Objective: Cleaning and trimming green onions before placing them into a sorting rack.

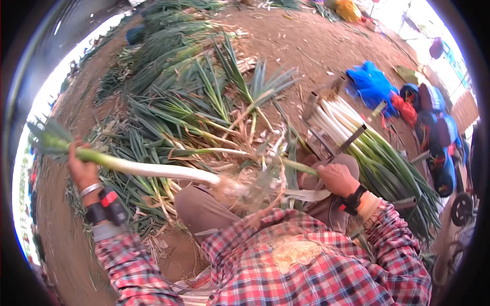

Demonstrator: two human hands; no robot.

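My left hand (80,166) grips a long leek (127,166) near its green top at the left. Its white shaft lies level across my lap, and its root end (222,186) is blurred among loose pale peelings. My right hand (337,177) is closed on a pale green strip (293,166), apparently leaf, above my right knee. Loose leeks with green leaves (153,122) cover the ground in front of me. At my right, a metal rack (361,133) holds a bundle of trimmed leeks (388,168), white ends toward the far side.
A long heap of leeks (168,48) stretches away at the upper left on bare dirt (280,46). Blue plastic (370,86), a red bag (403,107), piled dark and blue items (434,137) and a black wheel (462,209) are at the right. A yellow sack (347,10) lies far back.
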